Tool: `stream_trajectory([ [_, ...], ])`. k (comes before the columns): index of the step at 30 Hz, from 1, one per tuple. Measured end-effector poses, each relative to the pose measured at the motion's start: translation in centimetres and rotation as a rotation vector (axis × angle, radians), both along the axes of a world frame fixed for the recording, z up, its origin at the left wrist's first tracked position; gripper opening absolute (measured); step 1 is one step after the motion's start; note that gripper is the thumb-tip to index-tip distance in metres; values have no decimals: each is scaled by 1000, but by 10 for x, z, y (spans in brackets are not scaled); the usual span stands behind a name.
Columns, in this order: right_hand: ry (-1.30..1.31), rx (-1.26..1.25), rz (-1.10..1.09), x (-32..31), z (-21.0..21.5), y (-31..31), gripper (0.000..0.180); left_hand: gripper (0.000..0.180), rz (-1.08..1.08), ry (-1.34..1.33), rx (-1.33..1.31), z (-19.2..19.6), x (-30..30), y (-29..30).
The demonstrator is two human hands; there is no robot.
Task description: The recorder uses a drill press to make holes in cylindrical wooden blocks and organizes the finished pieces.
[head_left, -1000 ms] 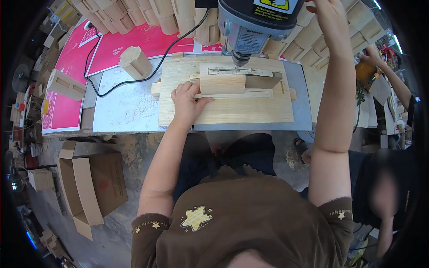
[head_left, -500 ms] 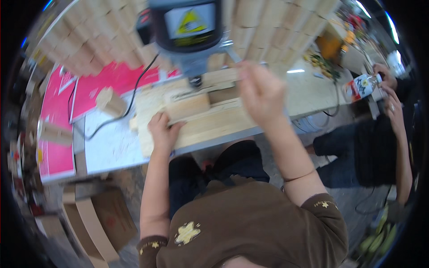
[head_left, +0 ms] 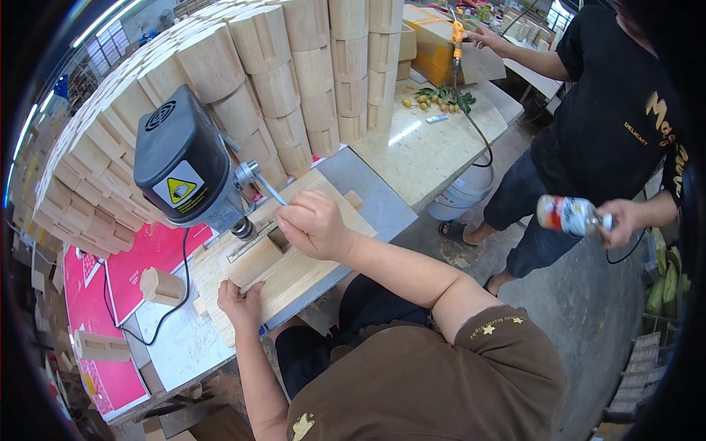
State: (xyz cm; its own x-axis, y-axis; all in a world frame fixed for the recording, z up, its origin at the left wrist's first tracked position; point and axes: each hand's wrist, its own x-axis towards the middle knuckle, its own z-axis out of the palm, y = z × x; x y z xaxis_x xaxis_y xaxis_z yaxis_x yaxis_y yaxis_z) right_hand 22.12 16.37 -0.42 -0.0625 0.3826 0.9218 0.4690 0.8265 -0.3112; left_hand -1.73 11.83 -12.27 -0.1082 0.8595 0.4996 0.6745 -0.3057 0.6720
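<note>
A drill press [head_left: 180, 165] with a dark grey motor housing stands over a pale wooden jig board [head_left: 316, 275]. In the board's slot lies a round wooden block [head_left: 256, 262], just below the drill chuck [head_left: 243, 229]. My left hand [head_left: 239, 307] grips the block's near left end with thumb and fingers. Fingers closed, my right hand [head_left: 318, 226] is wrapped round the end of the press's metal lever [head_left: 271, 188]. Whether the bit touches the wood, I cannot tell.
Stacked wooden cylinders [head_left: 272, 92] form a wall behind the press. Two loose wooden pieces, one upright [head_left: 162, 287] and one lying [head_left: 101, 345], are at the left near a black cord [head_left: 182, 294]. On the right, a co-worker [head_left: 596, 110] holds a bottle [head_left: 566, 214].
My view has swung right and tilted up. My left hand stays at the block and my right hand remains on the lever. The co-worker has lowered the bottle and reaches toward the yellow-handled tool.
</note>
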Motion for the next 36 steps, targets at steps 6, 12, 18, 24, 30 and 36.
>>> stream_trajectory([
  [6, -78, -125, -158, -11, 107, 37, 23, 35, 81, 169, -135, 11, 16, -3],
  [12, -166, -435, -266, -26, 133, 104, 38, 33, 56, 224, -81, 14, 43, 4],
  [18, -188, -361, -292, -17, 131, 61, 35, 37, 44, 234, -11, -4, 29, 8],
  [24, -98, -213, -72, -1, 92, 15, 18, 43, 80, 222, -111, 5, 36, 6],
  [30, 57, -128, 37, 1, 34, -10, 8, 32, 44, 261, -12, 10, 41, 8],
  [36, 43, -42, 41, -4, -33, 5, 13, 29, -14, 112, -11, 0, 32, 9],
])
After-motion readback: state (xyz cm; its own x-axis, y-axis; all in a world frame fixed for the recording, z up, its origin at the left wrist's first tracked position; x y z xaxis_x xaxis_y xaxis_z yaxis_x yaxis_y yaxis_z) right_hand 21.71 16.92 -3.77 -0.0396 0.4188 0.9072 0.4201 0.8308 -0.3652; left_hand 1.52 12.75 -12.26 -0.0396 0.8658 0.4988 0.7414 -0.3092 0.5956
